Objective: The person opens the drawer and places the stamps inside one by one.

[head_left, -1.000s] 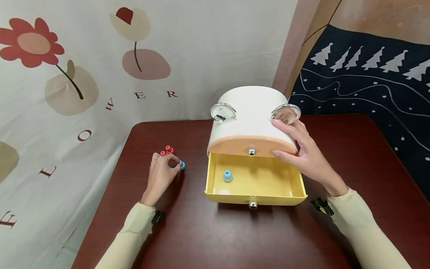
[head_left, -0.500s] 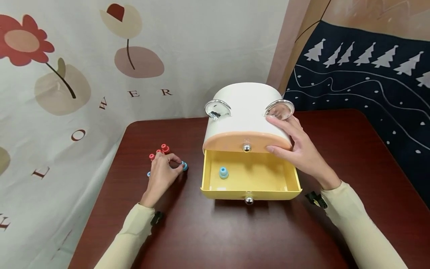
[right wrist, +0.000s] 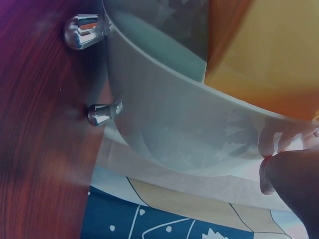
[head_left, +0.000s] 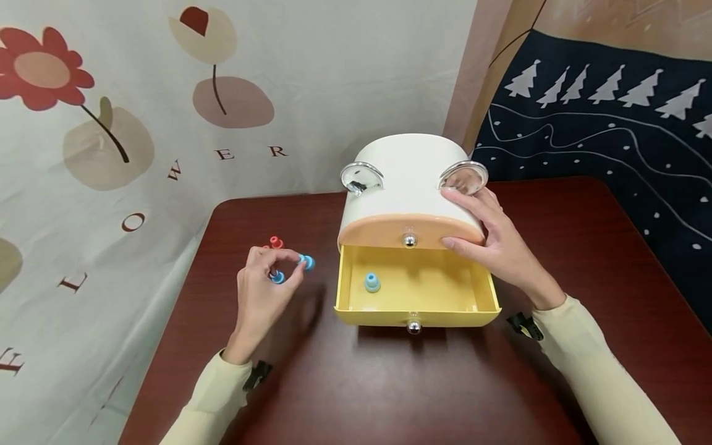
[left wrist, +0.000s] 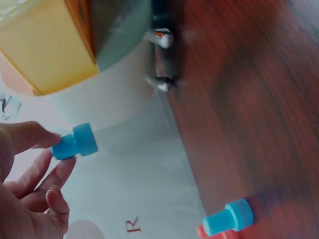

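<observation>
My left hand (head_left: pixel 258 284) pinches a small blue stepped cylinder, like a toy stamp (head_left: pixel 308 262), between thumb and fingertips above the table. In the left wrist view the blue toy stamp (left wrist: pixel 75 143) has its wide end pointing away from the fingers. A white tabletop drawer cabinet (head_left: pixel 411 157) stands ahead, its yellow drawer (head_left: pixel 378 317) pulled out. One light blue stamp (head_left: pixel 372 283) stands in the drawer's left part. My right hand (head_left: pixel 497 244) grips the cabinet's right side, thumb on the orange upper front (head_left: pixel 372 232).
Beneath the left hand lie another blue stamp (head_left: pixel 277 277) and red ones (head_left: pixel 275 241), partly hidden. Two round silver discs (head_left: pixel 363 178) stick up from the cabinet's top. Silver feet (right wrist: pixel 99 114) hold it off the brown table (head_left: pixel 389 395). Printed cloths hang behind.
My left hand has lifted the blue stamp off the table, and another blue one now shows beneath the hand. The right hand keeps its grip on the cabinet.
</observation>
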Motion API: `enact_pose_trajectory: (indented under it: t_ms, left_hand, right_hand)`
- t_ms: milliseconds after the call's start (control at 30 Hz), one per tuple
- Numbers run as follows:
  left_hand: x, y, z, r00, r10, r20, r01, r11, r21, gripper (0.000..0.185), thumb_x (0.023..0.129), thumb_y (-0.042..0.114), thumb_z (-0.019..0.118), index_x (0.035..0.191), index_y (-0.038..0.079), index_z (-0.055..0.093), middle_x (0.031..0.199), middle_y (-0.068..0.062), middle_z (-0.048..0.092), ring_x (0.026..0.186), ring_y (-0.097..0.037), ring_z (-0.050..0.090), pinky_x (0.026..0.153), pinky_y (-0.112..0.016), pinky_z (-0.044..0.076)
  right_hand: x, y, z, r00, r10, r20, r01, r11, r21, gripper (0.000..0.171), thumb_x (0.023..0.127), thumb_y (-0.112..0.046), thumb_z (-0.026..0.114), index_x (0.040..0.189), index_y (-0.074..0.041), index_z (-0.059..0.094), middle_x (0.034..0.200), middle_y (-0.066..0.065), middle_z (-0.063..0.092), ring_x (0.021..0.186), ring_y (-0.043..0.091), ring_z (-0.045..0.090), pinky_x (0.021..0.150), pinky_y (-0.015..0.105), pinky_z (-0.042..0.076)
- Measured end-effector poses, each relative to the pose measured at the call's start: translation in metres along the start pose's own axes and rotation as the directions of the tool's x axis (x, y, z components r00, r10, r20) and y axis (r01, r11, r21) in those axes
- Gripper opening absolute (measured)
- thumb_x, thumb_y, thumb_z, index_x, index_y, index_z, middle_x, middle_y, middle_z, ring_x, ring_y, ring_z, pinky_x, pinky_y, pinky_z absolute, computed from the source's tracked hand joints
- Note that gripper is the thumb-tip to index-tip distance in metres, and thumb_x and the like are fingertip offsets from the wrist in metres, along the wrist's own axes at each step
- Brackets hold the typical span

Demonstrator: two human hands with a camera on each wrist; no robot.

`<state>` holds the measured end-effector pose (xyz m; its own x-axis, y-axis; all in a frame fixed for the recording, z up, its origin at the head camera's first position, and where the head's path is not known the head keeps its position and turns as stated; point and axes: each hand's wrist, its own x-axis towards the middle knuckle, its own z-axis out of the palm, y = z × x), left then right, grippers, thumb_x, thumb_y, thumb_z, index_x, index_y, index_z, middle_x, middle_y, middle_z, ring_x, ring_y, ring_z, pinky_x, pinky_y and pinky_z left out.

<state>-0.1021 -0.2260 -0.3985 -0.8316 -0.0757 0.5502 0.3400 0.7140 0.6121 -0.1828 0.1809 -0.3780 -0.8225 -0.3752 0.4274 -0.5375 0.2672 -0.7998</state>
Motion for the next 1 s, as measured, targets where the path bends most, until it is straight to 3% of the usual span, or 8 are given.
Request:
enact_pose_trajectory:
  t_ms: [200,433,700,867,1000]
  left_hand:
    - [-0.001,0.017,-0.002,0.989,0.101,-0.104,-0.114,0.985,-0.128,0.021,0.083,-0.002,0.091,0.100,0.005,0.082,0.096,-0.005,0.079,0.084,-0.027,0.051,0.066,-0.020,0.040]
    - [0.000,0.039,0.002,0.976,0.167,-0.139,-0.198,0.946,-0.255,0.023,0.080,-0.008,0.090,0.099,0.001,0.081,0.100,-0.011,0.081,0.086,-0.018,0.050,0.068,-0.022,0.036]
    - [0.004,0.061,0.007,0.974,0.210,-0.086,-0.227,0.906,-0.357,0.021,0.082,-0.003,0.091,0.099,0.006,0.083,0.103,-0.006,0.081,0.087,-0.019,0.055,0.073,-0.026,0.038]
    - [0.007,0.071,0.010,0.973,0.231,-0.009,-0.215,0.891,-0.401,0.021,0.084,-0.002,0.090,0.100,0.010,0.083,0.107,-0.001,0.082,0.088,-0.022,0.056,0.079,-0.029,0.044]
    - [0.010,0.077,0.015,0.961,0.267,0.066,-0.220,0.891,-0.397,0.022,0.083,-0.003,0.091,0.099,0.010,0.084,0.107,0.001,0.082,0.088,-0.021,0.056,0.077,-0.028,0.045]
  right_hand:
    - [0.000,0.000,0.001,1.000,-0.007,0.000,0.007,1.000,0.006,0.081,0.088,0.004,0.086,0.160,-0.023,0.059,0.159,-0.001,0.048,0.144,0.020,0.034,0.109,0.034,0.033]
    - [0.000,0.000,0.000,1.000,-0.003,-0.005,0.003,1.000,-0.002,0.081,0.088,0.003,0.086,0.159,-0.025,0.059,0.160,-0.003,0.048,0.146,0.019,0.033,0.110,0.036,0.032]
    - [0.002,-0.001,-0.001,1.000,0.003,-0.004,-0.003,1.000,-0.006,0.081,0.089,0.002,0.086,0.160,-0.026,0.059,0.160,-0.002,0.047,0.145,0.019,0.033,0.110,0.037,0.032]
    - [0.002,-0.002,0.000,1.000,-0.002,-0.006,0.002,1.000,-0.007,0.081,0.089,0.002,0.086,0.160,-0.025,0.058,0.160,-0.001,0.047,0.144,0.020,0.034,0.110,0.037,0.032]
    - [0.000,-0.001,0.001,1.000,0.001,-0.004,-0.001,1.000,-0.002,0.081,0.089,0.002,0.086,0.160,-0.025,0.058,0.160,-0.001,0.047,0.144,0.019,0.034,0.109,0.037,0.033]
